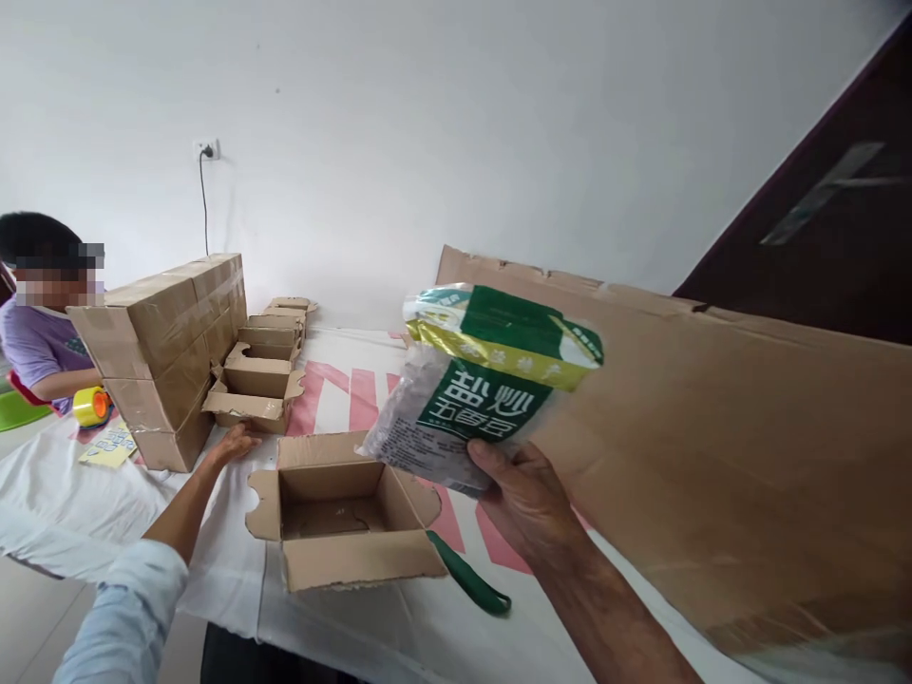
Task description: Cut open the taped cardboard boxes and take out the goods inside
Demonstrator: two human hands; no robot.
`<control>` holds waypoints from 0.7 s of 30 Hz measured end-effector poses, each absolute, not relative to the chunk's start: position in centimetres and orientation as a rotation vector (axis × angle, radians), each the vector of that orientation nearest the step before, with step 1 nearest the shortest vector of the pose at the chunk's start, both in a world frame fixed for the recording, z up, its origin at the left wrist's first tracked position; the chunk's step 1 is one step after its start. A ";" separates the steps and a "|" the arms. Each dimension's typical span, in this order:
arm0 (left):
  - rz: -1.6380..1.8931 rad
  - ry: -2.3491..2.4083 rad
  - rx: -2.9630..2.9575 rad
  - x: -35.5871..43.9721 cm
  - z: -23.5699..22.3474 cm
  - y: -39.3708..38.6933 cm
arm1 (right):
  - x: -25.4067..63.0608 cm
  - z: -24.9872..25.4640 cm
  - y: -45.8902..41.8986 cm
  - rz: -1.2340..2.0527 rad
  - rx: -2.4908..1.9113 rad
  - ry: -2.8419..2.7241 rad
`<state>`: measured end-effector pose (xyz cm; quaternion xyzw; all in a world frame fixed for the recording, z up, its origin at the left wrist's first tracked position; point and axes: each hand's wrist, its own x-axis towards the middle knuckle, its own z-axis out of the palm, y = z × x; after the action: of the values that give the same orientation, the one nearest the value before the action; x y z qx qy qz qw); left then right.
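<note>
My right hand (525, 494) holds up a green, yellow and clear food packet (484, 380) with white characters, tilted above the table. Just below and to its left stands an open small cardboard box (342, 518), flaps spread, nothing visible inside. My left hand (235, 444), in a light blue sleeve, rests flat on the white table cover beside another open small box (253, 385). A green-handled tool (470, 578) lies on the table by the near box's right corner.
A stack of taped brown cartons (167, 351) stands at left, with several open small boxes (281, 328) behind. A large cardboard sheet (727, 446) leans at right. Another person in a purple shirt (39, 342) sits far left near a yellow tape roll (92, 406).
</note>
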<state>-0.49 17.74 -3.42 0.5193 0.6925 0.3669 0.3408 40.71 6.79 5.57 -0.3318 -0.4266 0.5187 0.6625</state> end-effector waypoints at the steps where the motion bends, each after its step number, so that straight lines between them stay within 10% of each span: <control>1: 0.924 1.775 1.369 -0.4 -2.3 17.0 | 40.7 5.9 6.7 1.161 -0.746 -0.981; 12: 1.194 1.068 1.969 5.3 18.8 7.3 | 34.0 12.0 7.8 1.133 -0.643 -1.767; 21: 1.236 1.527 2.011 -0.9 18.9 9.2 | 27.1 14.5 14.8 0.708 -0.838 -2.311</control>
<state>-0.90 9.17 18.85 0.7054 0.5359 0.4338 0.1643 27.07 14.76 14.51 -0.3137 -0.8652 0.2650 0.2878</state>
